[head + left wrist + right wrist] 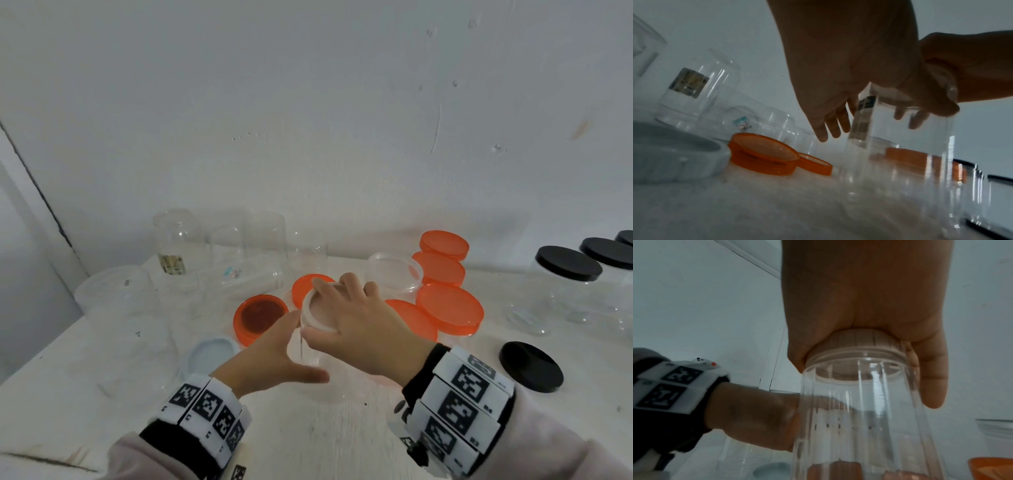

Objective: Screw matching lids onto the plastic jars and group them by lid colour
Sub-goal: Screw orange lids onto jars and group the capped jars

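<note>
A clear plastic jar (318, 356) stands upright mid-table. My right hand (313, 306) comes down over a white lid (320, 323) seated on the jar's mouth, thumb and fingers curled round the rim. In the right wrist view the lid (855, 342) sits on the jar's threaded neck (859, 369) under my palm. My left hand (308, 346) wraps the jar's body, thumb in front and fingers behind. The left wrist view shows the jar (900, 154) with a label and the left hand's fingers (830, 129) beside it.
Several orange lids (448, 308) lie behind and right of the jar, one upturned (260, 317) on the left. A pale lid (212, 353) lies near my left wrist, a black lid (531, 366) at right. Black-lidded jars (565, 291) stand far right, open clear jars (178, 240) back left.
</note>
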{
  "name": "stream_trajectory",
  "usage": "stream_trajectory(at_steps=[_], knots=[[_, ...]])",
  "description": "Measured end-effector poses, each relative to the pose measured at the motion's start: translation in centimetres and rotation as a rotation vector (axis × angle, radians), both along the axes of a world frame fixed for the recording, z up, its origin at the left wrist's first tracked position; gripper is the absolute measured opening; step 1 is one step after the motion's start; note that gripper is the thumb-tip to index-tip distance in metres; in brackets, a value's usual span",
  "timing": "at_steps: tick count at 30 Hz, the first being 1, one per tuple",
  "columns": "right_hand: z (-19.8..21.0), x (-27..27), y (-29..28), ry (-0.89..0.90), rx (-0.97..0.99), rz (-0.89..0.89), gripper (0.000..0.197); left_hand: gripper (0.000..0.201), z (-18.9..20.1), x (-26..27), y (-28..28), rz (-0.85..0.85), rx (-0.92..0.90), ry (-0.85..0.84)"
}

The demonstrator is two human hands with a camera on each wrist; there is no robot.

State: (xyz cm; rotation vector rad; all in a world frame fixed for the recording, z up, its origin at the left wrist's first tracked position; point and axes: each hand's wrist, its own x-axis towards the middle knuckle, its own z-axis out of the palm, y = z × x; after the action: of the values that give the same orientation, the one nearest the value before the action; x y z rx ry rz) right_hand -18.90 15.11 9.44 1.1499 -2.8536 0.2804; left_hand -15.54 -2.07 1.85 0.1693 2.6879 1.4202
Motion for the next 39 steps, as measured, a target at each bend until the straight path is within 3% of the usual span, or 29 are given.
stream_trajectory(at_steps=[2, 4, 8, 13, 18, 22, 26, 29, 33, 37, 39], knots=[[0.3, 0.5, 0.1, 0.047, -0.024, 0.067, 0.054, 0.096, -0.3, -0.4, -1.3, -0.005, -0.179, -0.044], [0.4, 0.6, 0.4, 0.048, 0.018, 0.092, 0.056, 0.098, -0.8, -1.1, -2.5, 0.016, -0.324, -0.062], [0.9, 0.0, 1.4, -0.219, 0.040, 0.047, 0.084, 0.084, -2.2, -2.9, -4.3, 0.198, -0.485, -0.015], [3.8, -0.9, 2.5, -0.422, 0.045, 0.099, 0.089, 0.081, -3.9, -4.2, -5.5, 0.355, -0.582, -0.034], [7.7, -4.6, 1.3, -0.259, -0.042, -0.038, 0.089, 0.083, -4.9, -4.7, -5.4, 0.391, -0.641, -0.094], [9.1, -9.6, -1.6, -0.011, -0.001, -0.173, 0.066, 0.083, -5.2, -4.9, -5.4, 0.381, -0.666, -0.096], [7.2, -16.3, -4.0, -0.021, -0.023, -0.341, 0.087, 0.083, -5.7, -4.9, -5.4, 0.373, -0.691, -0.075], [5.5, -19.7, -5.2, -0.026, 0.046, -0.442, 0.084, 0.082, -6.1, -4.9, -5.3, 0.374, -0.718, -0.059], [3.6, -23.2, -6.1, -0.024, 0.164, -0.426, 0.057, 0.083, -6.3, -4.9, -5.1, 0.376, -0.738, -0.032], [2.2, -25.9, -6.9, -0.085, 0.106, -0.632, 0.076, 0.085, -6.5, -5.0, -4.7, 0.397, -0.742, -0.031], [1.8, -26.9, -7.3, -0.096, 0.118, -0.653, 0.075, 0.085, -6.5, -5.0, -4.5, 0.412, -0.736, -0.036]])
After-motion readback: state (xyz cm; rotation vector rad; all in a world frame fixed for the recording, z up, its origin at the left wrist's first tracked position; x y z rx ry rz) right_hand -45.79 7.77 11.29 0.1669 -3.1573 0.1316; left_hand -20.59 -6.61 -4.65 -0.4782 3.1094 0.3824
